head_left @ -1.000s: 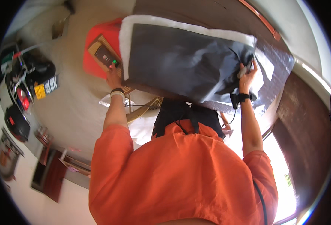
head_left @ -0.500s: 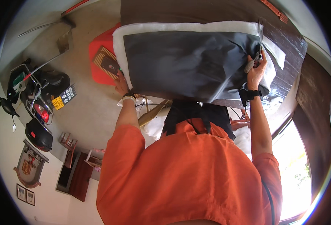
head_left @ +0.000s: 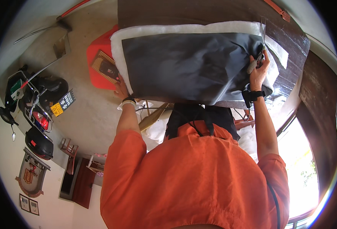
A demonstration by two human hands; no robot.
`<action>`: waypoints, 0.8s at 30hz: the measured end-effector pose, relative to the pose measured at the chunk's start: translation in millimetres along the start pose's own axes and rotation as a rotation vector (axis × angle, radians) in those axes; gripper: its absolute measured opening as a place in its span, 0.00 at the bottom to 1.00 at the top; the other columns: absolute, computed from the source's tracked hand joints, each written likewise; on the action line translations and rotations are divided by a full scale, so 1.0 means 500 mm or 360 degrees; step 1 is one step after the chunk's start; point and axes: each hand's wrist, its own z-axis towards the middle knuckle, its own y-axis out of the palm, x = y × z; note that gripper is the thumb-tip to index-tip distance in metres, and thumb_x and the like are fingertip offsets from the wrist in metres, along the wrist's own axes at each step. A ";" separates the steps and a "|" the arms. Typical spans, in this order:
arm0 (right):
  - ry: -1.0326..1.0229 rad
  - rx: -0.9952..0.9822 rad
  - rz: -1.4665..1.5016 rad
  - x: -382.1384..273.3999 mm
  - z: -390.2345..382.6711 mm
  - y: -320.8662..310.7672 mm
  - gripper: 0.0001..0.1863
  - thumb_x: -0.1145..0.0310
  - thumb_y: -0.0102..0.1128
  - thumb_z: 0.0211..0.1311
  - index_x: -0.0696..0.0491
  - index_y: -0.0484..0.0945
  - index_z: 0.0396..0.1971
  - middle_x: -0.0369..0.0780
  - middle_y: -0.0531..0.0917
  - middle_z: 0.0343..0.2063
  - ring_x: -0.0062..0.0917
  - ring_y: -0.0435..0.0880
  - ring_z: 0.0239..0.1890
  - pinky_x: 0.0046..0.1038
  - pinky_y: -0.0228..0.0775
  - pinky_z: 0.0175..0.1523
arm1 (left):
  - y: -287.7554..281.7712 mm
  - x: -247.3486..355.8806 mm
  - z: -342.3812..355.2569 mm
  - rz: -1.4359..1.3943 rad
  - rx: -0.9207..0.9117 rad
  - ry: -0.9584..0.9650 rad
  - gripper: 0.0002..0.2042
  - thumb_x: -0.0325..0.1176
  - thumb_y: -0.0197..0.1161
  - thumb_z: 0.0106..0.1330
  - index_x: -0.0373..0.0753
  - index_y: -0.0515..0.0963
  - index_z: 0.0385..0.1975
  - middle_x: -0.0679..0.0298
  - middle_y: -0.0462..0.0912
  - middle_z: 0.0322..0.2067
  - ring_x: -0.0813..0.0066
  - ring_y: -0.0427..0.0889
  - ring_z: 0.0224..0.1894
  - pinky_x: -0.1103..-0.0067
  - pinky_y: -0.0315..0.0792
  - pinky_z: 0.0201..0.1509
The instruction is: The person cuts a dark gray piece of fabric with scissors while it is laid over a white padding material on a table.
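**Both my hands on the padded panel**

The big dark grey fabric panel [head_left: 191, 65], edged in white wadding [head_left: 183, 29], lies on the brown table [head_left: 199, 11] before me. My right hand [head_left: 258, 72] is closed on its right edge, pinching a small tool I can't identify. My left hand [head_left: 120, 91] grips the left edge, fingers tucked underneath. A red stool [head_left: 99, 61] stands just beside.

Dark grey sheet [head_left: 187, 65]: smooth cloth w/ faint sheen, creased near 2 o'clock; backed by white padding [head_left: 168, 30], fluffy, matt, fibrous, resting on dark brown wood table [head_left: 199, 13], grain visible, semi-gloss. Right hand [head_left: 258, 70] grips the sheet's 3 o'clock edge, wrist in black matt strap; left hand [head_left: 120, 89] at the 9 o'clock edge, against red plastic stool [head_left: 98, 65], smooth. Orange shirt [head_left: 191, 179]: matt woven cloth; floor [head_left: 88, 114]: rough matt concrete; scooter [head_left: 35, 110] at 9 o'clock: glossy plastic, metal.
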 end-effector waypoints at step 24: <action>-0.0046 -0.0195 0.0139 -0.008 0.020 0.004 0.32 0.66 0.67 0.50 0.50 0.64 0.56 0.36 0.73 0.38 0.18 0.67 0.28 0.21 0.65 0.36 | -0.290 0.003 -0.062 -0.0879 0.0683 -0.0765 0.29 0.32 0.57 0.55 0.45 0.60 0.60 0.50 0.65 0.50 0.54 0.66 0.55 0.67 0.63 0.55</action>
